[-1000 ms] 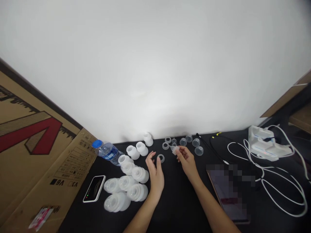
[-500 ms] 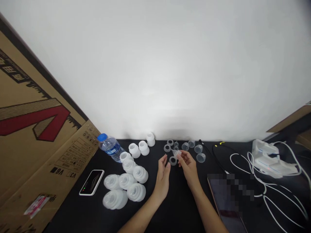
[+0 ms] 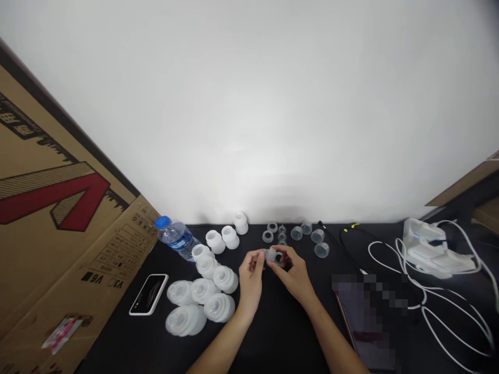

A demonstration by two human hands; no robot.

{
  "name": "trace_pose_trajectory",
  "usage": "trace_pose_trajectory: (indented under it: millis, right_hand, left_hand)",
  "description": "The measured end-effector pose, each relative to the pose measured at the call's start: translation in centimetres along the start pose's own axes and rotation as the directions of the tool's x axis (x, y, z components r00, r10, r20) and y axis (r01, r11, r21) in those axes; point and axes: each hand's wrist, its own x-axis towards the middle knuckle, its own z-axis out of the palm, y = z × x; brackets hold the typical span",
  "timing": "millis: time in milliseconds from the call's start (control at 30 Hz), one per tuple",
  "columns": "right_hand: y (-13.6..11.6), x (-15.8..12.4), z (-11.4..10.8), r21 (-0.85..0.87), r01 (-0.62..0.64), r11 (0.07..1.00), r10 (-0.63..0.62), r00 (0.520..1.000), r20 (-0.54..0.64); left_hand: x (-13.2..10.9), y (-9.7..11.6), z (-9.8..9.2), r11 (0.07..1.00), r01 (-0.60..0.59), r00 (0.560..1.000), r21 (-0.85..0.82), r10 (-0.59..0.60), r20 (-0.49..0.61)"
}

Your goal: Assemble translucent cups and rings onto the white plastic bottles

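Observation:
Between my two hands is a small translucent plastic piece [image 3: 271,254] with what look like ridges on its side. My left hand [image 3: 251,270] pinches its left side with thumb and fingertips. The fingers of my right hand [image 3: 292,272] are closed around its right side and hide part of it. A clear ring [image 3: 278,258] lies just beside the right fingers, partly covered. Farther back are two more rings, one of them a grey translucent ring [image 3: 267,236], and a short column of small clear nipple-like parts [image 3: 282,236]. Several clear dome caps [image 3: 322,250] lie to the right.
Left of my hands stand several white bottle-like pieces [image 3: 219,307], some with clear tops. Beyond them are a water bottle [image 3: 179,239], a white-framed phone [image 3: 148,294] and a cardboard box [image 3: 117,249]. On the right lie a tablet [image 3: 362,322], white cables [image 3: 423,296] and a white device [image 3: 432,252].
My right hand has brought the translucent piece left and slightly nearer. My left hand, apart from it before, has closed on its left side.

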Motion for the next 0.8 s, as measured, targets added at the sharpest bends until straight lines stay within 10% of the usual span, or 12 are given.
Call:
trace_pose_trajectory:
  millis: [800]
  right_hand:
    - [-0.9, -0.1, -1.3, 0.059, 0.019, 0.998, -0.018, 1.000, -0.020]
  left_hand:
    - [-0.2, 0.5, 0.7, 0.862, 0.265, 0.962, -0.433, -0.207, 0.177]
